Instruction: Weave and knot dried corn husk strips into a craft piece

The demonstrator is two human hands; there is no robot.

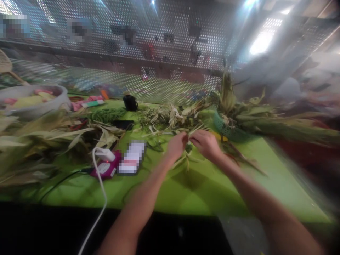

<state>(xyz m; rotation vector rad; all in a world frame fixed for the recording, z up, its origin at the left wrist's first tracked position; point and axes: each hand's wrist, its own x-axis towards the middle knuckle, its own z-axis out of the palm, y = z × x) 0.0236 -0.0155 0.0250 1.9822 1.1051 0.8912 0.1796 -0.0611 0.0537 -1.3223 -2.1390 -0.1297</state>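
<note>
My left hand [177, 144] and my right hand [205, 143] meet over the green table [202, 187], both pinched closed on the same thin strips of dried corn husk [187, 156]. The strips hang down between the two hands toward the tabletop. A loose heap of pale husk pieces [164, 120] lies just beyond my hands. The picture is blurred by motion.
A big pile of husks [39, 141] covers the left side. A grey bowl [34, 101] stands far left, a teal basket [225, 129] with leafy stalks at right. A white cable [99, 184] runs to a pink device [106, 168]. A black cup [130, 102] sits at the back before a perforated screen.
</note>
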